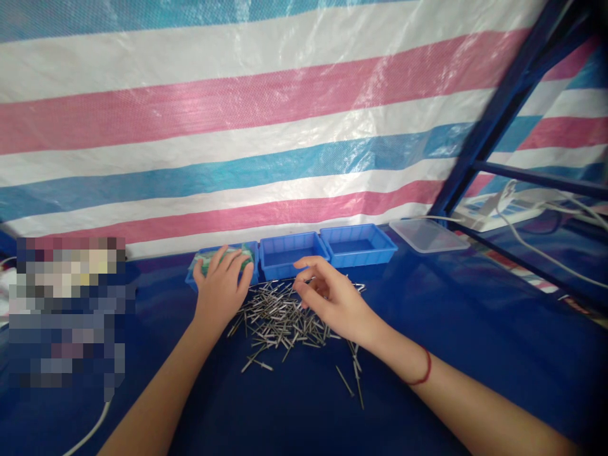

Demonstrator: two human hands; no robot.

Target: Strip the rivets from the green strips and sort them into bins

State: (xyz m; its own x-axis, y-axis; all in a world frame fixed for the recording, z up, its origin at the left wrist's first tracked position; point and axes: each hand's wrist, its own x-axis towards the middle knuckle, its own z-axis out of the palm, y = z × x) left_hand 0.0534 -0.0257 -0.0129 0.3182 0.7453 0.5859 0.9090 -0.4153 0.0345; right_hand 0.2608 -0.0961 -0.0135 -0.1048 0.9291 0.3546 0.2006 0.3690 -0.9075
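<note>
My left hand (221, 285) lies over the leftmost blue bin (189, 278), palm down with its fingers spread. Beneath those fingers shows a crumpled green-and-white bundle (247, 256), partly hidden; I cannot tell what it is. Over the right part of a loose heap of metal pop rivets (280, 320) hovers my right hand (332, 297). Its fingers are bent and apart from the thumb, with nothing visible held. Behind the heap stand a middle blue bin (289, 272) and a right blue bin (361, 256). Several stray rivets (345, 381) lie near my right wrist.
A clear plastic lid (427, 235) lies right of the bins on the dark blue table (294, 418). A striped sheet (266, 126) hangs behind. At right are a blue metal frame (494, 120) and a white cable (536, 244). Blurred items (71, 272) occupy the left.
</note>
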